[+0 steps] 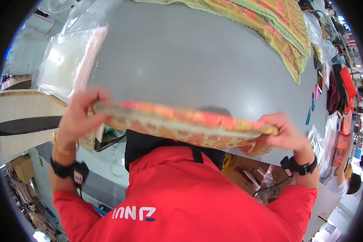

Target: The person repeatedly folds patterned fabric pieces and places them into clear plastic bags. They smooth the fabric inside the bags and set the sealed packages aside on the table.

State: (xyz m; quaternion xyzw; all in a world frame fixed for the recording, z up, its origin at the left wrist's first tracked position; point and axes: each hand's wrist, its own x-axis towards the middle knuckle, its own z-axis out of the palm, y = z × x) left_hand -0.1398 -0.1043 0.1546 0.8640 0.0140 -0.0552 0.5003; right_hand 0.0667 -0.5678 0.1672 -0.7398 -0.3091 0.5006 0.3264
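Note:
A folded patterned cloth (181, 119), in orange, red and pale green, is stretched between my two hands just above the table's near edge. My left hand (84, 109) grips its left end, thumb and fingers pinching the fold. At the other end my right hand (284, 131) is closed round the fold. Motion smears the cloth and both hands a little. Part of the cloth hangs down beside my right hand, and its underside is hidden.
The grey table (181, 60) spreads ahead. Clear plastic bags (66, 60) lie stacked at its left. A larger green-and-orange patterned cloth (270, 28) covers the far right. Pens (313, 101) lie along the right edge. An open cardboard box (246, 169) stands below, right of my body.

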